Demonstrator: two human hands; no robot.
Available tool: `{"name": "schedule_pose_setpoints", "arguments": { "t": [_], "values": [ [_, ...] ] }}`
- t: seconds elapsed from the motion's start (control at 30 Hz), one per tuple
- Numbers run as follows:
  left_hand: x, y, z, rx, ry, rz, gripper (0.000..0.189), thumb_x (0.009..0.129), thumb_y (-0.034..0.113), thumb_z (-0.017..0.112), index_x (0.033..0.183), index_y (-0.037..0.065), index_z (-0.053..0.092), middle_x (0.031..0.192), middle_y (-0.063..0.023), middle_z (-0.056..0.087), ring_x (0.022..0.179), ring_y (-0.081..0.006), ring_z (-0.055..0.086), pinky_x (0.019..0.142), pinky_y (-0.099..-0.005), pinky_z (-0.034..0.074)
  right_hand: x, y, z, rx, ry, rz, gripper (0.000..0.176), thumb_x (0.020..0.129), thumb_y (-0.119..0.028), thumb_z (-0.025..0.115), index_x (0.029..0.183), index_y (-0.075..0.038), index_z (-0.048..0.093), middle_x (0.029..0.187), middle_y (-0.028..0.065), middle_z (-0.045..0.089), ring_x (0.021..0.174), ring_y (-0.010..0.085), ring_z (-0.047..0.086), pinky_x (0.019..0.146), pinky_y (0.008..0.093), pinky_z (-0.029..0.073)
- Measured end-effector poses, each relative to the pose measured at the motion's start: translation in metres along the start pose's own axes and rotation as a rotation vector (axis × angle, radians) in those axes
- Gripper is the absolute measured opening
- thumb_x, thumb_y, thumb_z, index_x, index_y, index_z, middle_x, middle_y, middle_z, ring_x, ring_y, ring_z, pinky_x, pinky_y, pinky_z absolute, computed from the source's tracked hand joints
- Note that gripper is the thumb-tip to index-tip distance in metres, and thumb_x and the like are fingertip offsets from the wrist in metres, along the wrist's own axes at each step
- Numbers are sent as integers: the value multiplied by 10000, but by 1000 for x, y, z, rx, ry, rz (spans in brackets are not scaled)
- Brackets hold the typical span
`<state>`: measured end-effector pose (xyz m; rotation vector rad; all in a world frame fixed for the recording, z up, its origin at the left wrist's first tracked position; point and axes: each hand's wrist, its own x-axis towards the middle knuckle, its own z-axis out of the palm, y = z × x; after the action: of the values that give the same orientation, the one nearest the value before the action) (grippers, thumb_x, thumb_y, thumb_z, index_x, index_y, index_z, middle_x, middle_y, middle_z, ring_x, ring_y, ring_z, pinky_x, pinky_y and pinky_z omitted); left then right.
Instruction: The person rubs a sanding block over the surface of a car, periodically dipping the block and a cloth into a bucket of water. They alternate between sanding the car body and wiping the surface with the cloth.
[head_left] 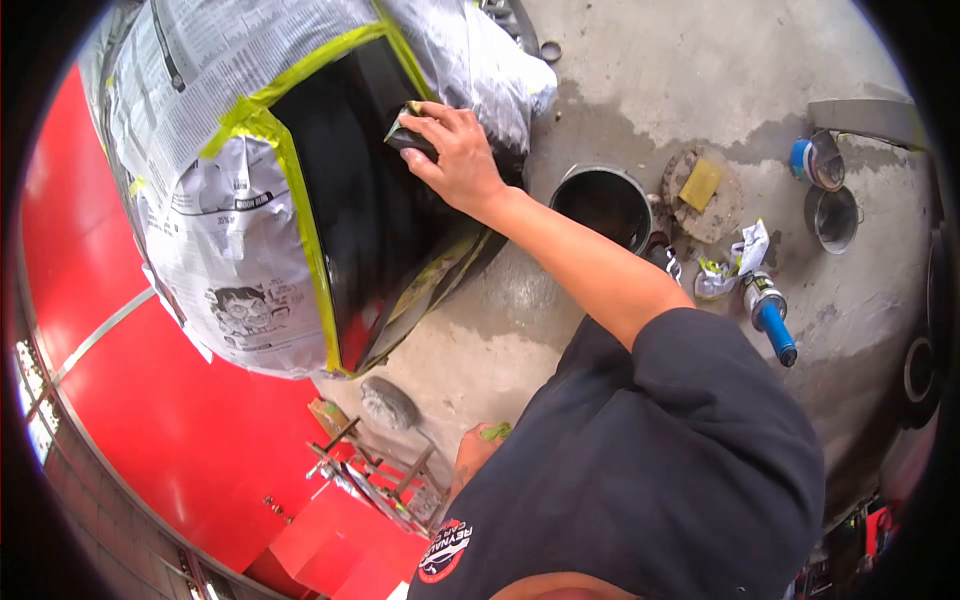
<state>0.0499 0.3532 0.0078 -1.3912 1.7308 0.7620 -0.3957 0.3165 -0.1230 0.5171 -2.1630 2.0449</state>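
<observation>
My right hand (455, 155) is closed around a dark sanding block (410, 133) with a greenish top edge. It presses the block to the upper right part of a glossy black car panel (345, 150). Yellow-green masking tape (300, 205) borders the panel, and newspaper (235, 200) covers the bodywork around it. Low beside my shirt, my left hand (474, 452) is partly hidden and closed on a small yellow-green piece (495, 431), whose kind I cannot make out.
A black bucket (602, 207) stands under my right forearm. Near it, a yellow sponge (699, 185) lies on a round slab. Cans (833, 218), crumpled paper (752, 245) and a blue-handled tool (772, 322) lie on the wet concrete. A metal frame (385, 480) and grey stone (388, 402) are below the car.
</observation>
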Motion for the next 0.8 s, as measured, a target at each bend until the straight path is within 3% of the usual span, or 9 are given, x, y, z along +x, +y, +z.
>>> {"name": "schedule_pose_setpoints", "arguments": {
  "t": [0.2, 0.33, 0.43, 0.47, 0.53, 0.6, 0.7, 0.73, 0.8],
  "values": [
    [30, 0, -13, -14, 70, 217, 350, 803, 223, 751, 1098, 35, 727, 924, -182, 750, 853, -293, 729, 805, -395, 560, 109, 2, 23, 37, 49, -33, 405, 875, -231, 711, 1243, -62, 697, 1274, 197, 654, 1231, 388, 574, 1076, 497, 434],
    [108, -20, -37, 27, 228, 609, 413, 772, 173, 847, 1146, 42, 733, 959, -104, 769, 903, -175, 725, 863, -332, 562, 33, -4, 7, 5, -12, -22, 455, 882, -223, 718, 1305, -61, 675, 1351, 194, 617, 1299, 378, 535, 1107, 479, 415],
    [87, 75, -54, -25, 269, 593, 401, 756, 127, 806, 1136, 25, 727, 990, -112, 766, 931, -200, 736, 890, -339, 564, -47, -1, -10, -15, -80, -21, 479, 854, -224, 752, 1307, -94, 666, 1350, 179, 600, 1234, 378, 557, 1059, 466, 453],
    [100, 89, -52, 26, 361, 794, 538, 744, 82, 767, 1265, -14, 675, 999, -116, 760, 912, -192, 729, 868, -335, 566, -65, -2, -26, -50, -164, -38, 467, 840, -238, 760, 1285, -128, 668, 1360, 145, 593, 1194, 361, 562, 1013, 459, 479],
    [98, 136, -60, -74, 271, 763, 737, 723, 140, 789, 1408, -11, 563, 1012, -148, 748, 902, -247, 720, 861, -362, 561, -84, 2, -56, -212, -467, -87, 463, 831, -271, 760, 1273, -160, 674, 1369, 78, 595, 1162, 332, 565, 969, 464, 493],
    [101, 169, -67, -77, 209, 787, 1057, 710, 157, 797, 1614, -1, 273, 1057, -159, 723, 924, -257, 705, 874, -365, 552, -91, 11, -76, -139, -801, 21, 468, 814, -302, 761, 1248, -140, 692, 1357, 69, 629, 1151, 363, 583, 947, 491, 505],
    [96, 209, -68, -143, 113, 820, 1113, 704, 149, 800, 1636, 12, 206, 1091, -150, 710, 948, -238, 699, 888, -349, 548, -93, 21, -89, 253, -984, 343, 488, 840, -314, 762, 1269, -95, 685, 1321, 138, 662, 1209, 331, 608, 991, 448, 492],
    [122, 206, -64, -4, 267, 1107, 1137, 715, 111, 790, 1655, 41, 155, 1103, -139, 706, 968, -218, 699, 897, -336, 550, -93, 26, -91, 293, -1051, 299, 490, 921, -463, 713, 1293, -144, 697, 1279, 105, 689, 1182, 247, 634, 971, 416, 497],
    [97, 225, -59, -233, 133, 1068, 1124, 727, 81, 779, 1660, 57, 152, 1131, -143, 702, 994, -218, 698, 909, -335, 549, -95, 27, -99, 537, -1046, 768, 552, 959, -592, 626, 1330, -189, 688, 1279, 51, 689, 1155, 210, 638, 942, 389, 502]
  ]
}}
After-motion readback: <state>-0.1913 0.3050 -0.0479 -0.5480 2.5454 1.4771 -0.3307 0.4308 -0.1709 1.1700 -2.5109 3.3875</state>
